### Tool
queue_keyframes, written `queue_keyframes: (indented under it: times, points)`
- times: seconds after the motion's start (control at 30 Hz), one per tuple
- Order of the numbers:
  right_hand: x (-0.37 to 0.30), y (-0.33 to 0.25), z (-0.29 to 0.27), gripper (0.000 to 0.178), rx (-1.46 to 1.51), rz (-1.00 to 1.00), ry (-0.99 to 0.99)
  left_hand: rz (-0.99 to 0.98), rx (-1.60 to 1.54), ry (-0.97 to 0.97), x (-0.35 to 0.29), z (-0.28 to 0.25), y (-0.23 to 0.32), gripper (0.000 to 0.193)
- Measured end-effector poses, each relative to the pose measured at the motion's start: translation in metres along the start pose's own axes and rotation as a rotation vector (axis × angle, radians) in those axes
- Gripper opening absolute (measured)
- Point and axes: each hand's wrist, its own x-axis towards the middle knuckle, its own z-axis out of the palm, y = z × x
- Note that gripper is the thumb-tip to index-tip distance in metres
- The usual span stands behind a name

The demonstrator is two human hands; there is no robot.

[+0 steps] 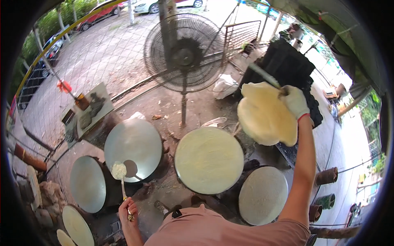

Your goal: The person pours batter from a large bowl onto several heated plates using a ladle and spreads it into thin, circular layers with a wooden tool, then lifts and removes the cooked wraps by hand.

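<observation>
A ladle with a long handle is gripped in my closed left hand [128,209]. Its bowl, a ladle [119,170] heaped with pale batter, hangs over the near edge of a bare round griddle [133,141] and casts a shadow there. My right hand [295,102], in a white glove, is raised at the upper right. Its fingers close on a long flat scraper [266,75] and the edge of a large, thin yellowish pancake [264,117], which hangs in the air. A round of pale batter covers the middle griddle [209,160].
More round griddles stand around me: a bare one [87,184] at left, a whitish one [263,196] at right, and pale-covered ones [78,225] at lower left. A big standing fan [184,57] is ahead. A black stack [283,61] lies beyond my right hand; wire fencing [102,53] runs along the left.
</observation>
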Motion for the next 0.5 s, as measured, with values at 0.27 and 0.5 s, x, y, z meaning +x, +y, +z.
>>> queue_keyframes:
  times: [0.27, 0.5]
  points:
    - [-0.074, 0.161, 0.214, 0.010, -0.319, -0.002, 0.145, 0.008, 0.136, -0.060, -0.008, 0.054, -0.063, 0.012]
    - [-0.104, 0.192, 0.263, 0.010, -0.232, 0.179, -0.015, 0.166, 0.255, 0.087, -0.016, 0.056, -0.077, 0.008]
